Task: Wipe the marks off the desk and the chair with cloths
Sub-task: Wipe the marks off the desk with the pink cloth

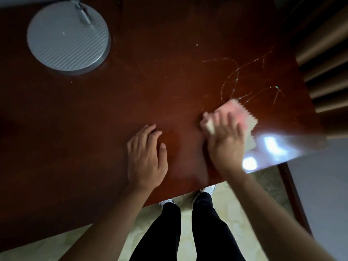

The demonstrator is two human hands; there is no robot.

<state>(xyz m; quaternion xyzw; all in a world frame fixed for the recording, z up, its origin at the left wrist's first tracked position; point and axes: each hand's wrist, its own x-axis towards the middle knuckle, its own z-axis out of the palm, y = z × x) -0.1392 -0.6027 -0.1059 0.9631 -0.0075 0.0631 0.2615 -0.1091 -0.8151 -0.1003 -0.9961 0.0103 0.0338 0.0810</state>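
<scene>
Right hand [225, 140] blurred, pressing a cloth [243, 117] flat to the bench [131, 95], fingers spread over it, thumb seemingly hooked at the near edge; grip not fully readable through the blur. Left hand [146, 153] resting palm-down, fingers relaxed and slightly apart, holding nothing, just beside the right. Marks [244, 78]: thin pale scribbled loops just beyond the cloth, toward the far right corner, largely intact. Risks, as a judgement: cloth sliding out from under the palm on so slick a top; strokes falling short of the far loops near the edge; smearing rather than lifting if the cloth is dry; glare at the near right corner hiding leftover traces. Bench dark reddish-brown, glossy, smooth, mirror-like where light strikes. Cloth pale pink-white, soft, apparently folded, with a zigzag edge. Lamp base [68, 37] far left, a round grey disc with fine ribbing, well apart. Slatted wooden shape at right, possibly the chair [323, 59], not yet touched.
</scene>
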